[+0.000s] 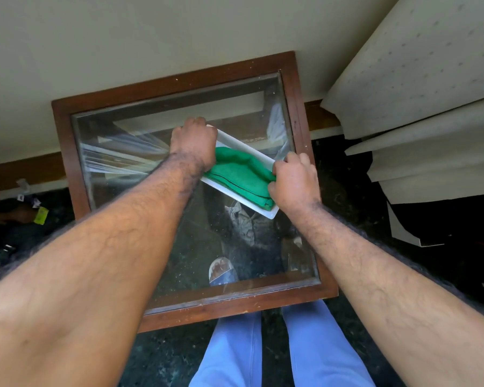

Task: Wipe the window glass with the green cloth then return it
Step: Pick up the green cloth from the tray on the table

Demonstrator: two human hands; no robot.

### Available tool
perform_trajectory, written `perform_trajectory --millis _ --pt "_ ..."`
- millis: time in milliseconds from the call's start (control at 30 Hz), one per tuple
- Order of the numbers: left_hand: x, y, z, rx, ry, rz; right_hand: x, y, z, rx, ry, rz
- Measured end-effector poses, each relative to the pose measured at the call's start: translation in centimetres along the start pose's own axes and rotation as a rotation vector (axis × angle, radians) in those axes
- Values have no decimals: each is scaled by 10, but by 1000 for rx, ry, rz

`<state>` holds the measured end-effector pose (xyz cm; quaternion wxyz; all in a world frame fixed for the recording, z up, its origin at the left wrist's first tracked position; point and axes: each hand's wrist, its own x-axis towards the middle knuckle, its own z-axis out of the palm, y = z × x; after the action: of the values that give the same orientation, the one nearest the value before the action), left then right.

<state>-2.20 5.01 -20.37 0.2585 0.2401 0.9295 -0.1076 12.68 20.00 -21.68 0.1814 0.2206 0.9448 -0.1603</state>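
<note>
A brown wooden window frame [67,152] with a dusty glass pane [196,241] leans against the wall in front of me. Held over the glass is a white rectangular tray [246,148] with a folded green cloth [239,174] lying in it. My left hand [193,141] grips the tray's upper left end with closed fingers. At the tray's lower right end, my right hand [294,182] is closed on the rim and touches the cloth's edge.
Beige wall above the frame. Pale curtain panels [419,88] hang at the right. Dark stone floor [165,356] lies below, with small litter [39,215] at the left. My legs in light blue trousers [313,347] stand just under the frame's bottom edge.
</note>
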Motion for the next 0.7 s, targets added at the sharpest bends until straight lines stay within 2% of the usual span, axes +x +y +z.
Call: perform_trajectory --millis 100,267,400,567,700 --pt "-12 -10 -4 -250 -23 7 -5 1 -13 82 -3 -34" --pt "-48 -29 -27 -716 -39 -93 -16 4 -55 517 -141 68" --pt "-82 -44 -67 -1134 -44 -143 -25 0 -110 732 -228 105" --pt "-128 -58 -139 -1375 11 -66 -35 -15 -190 800 -305 53" --pt "-159 -72 -207 -1540 19 20 -50 -33 -260 811 -225 7"
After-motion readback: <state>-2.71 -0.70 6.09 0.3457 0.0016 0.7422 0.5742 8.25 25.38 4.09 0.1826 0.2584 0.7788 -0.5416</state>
